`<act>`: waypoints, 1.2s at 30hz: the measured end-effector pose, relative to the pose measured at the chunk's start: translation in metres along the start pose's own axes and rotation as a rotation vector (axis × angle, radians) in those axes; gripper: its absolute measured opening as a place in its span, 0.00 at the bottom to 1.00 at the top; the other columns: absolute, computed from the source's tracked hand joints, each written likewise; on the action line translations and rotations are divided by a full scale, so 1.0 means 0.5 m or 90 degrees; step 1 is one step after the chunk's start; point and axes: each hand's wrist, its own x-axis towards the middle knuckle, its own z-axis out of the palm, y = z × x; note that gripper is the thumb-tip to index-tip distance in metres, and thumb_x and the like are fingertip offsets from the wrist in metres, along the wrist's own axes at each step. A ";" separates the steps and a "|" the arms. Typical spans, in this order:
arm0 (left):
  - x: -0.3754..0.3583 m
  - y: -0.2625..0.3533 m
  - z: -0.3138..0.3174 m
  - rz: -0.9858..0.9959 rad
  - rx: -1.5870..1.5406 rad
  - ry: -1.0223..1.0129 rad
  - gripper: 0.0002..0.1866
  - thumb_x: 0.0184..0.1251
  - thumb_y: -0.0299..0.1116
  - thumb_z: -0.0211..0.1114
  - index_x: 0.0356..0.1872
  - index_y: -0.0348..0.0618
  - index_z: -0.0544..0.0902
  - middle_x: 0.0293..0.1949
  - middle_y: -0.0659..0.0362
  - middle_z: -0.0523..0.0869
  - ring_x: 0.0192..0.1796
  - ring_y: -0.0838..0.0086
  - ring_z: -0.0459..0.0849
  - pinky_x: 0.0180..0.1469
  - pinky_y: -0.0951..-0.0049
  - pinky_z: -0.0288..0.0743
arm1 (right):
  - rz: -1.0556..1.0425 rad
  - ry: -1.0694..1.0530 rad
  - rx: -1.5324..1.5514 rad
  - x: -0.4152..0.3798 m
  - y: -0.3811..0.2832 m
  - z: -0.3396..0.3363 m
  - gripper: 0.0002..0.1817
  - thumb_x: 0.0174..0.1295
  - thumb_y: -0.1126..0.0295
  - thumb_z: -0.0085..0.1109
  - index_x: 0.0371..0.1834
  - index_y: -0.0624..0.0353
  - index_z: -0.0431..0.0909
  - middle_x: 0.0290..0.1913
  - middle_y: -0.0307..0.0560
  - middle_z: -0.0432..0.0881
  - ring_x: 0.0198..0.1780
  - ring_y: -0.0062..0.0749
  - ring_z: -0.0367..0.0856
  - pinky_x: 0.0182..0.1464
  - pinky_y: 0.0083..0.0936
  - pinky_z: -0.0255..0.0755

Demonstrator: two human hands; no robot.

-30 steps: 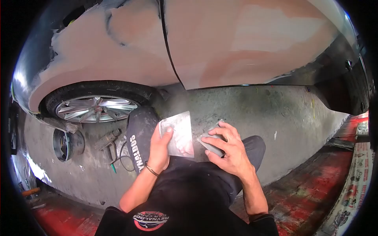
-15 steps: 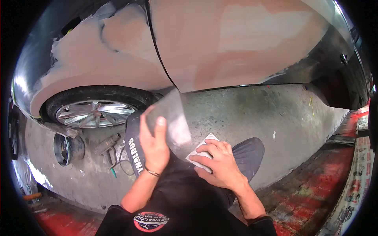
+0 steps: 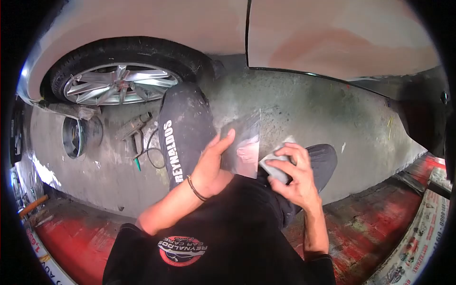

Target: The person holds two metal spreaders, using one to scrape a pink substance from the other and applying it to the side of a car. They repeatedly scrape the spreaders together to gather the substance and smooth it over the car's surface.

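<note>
Between the knees [image 3: 186,107], the left hand [image 3: 212,162] is pinching a shiny sheet [image 3: 246,148]; just right, the right hand [image 3: 300,179] is gripping a grey pad [image 3: 278,175] with curled fingers. Keeping both steady is probably helping.

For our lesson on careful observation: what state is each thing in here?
Sheet: held in left grip
Block: held in right grip
Wheel: mounted on car
Tool: lying on floor; on or off unclear
Cylinder: on its side, open end showing
Door: looks shut, patchily coated
</note>
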 end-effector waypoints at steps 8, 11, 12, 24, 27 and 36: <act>0.061 0.036 -0.034 0.231 0.346 -0.064 0.18 0.91 0.33 0.64 0.72 0.36 0.83 0.63 0.59 0.91 0.64 0.77 0.85 0.69 0.70 0.79 | -0.177 0.120 -0.063 0.074 -0.093 -0.096 0.21 0.50 0.62 0.83 0.48 0.53 0.95 0.53 0.43 0.89 0.67 0.53 0.85 0.71 0.55 0.73; 0.065 0.035 -0.035 0.267 0.396 -0.084 0.20 0.90 0.33 0.65 0.73 0.34 0.82 0.62 0.58 0.91 0.63 0.77 0.85 0.69 0.69 0.78 | -0.132 -0.006 -0.121 0.096 -0.099 -0.027 0.16 0.52 0.62 0.82 0.45 0.47 0.95 0.49 0.38 0.90 0.61 0.45 0.89 0.67 0.52 0.71; 0.070 0.032 -0.040 0.267 0.392 -0.082 0.20 0.90 0.33 0.65 0.73 0.34 0.82 0.62 0.58 0.91 0.63 0.77 0.84 0.69 0.69 0.78 | -0.115 -0.038 -0.119 0.092 -0.097 -0.031 0.16 0.52 0.63 0.81 0.46 0.45 0.94 0.50 0.36 0.89 0.62 0.43 0.88 0.68 0.53 0.70; 0.108 0.037 -0.055 0.252 0.336 -0.062 0.19 0.91 0.32 0.61 0.74 0.37 0.80 0.64 0.56 0.90 0.64 0.71 0.88 0.68 0.66 0.83 | -0.111 0.018 0.058 0.105 -0.103 -0.017 0.23 0.47 0.70 0.82 0.52 0.49 0.95 0.56 0.40 0.87 0.65 0.48 0.85 0.70 0.47 0.74; 0.068 0.062 -0.007 0.132 0.133 -0.043 0.20 0.91 0.33 0.60 0.76 0.40 0.79 0.66 0.55 0.89 0.67 0.68 0.88 0.71 0.63 0.83 | -0.083 0.057 0.236 0.095 -0.099 0.038 0.24 0.48 0.72 0.83 0.53 0.54 0.95 0.56 0.44 0.87 0.69 0.52 0.82 0.74 0.49 0.75; 0.077 0.058 -0.035 0.242 0.243 -0.035 0.19 0.92 0.33 0.62 0.75 0.39 0.80 0.65 0.57 0.89 0.67 0.72 0.87 0.71 0.67 0.81 | -0.053 0.054 -0.109 0.092 -0.038 -0.029 0.25 0.52 0.68 0.81 0.56 0.42 0.95 0.62 0.38 0.88 0.72 0.54 0.82 0.72 0.51 0.73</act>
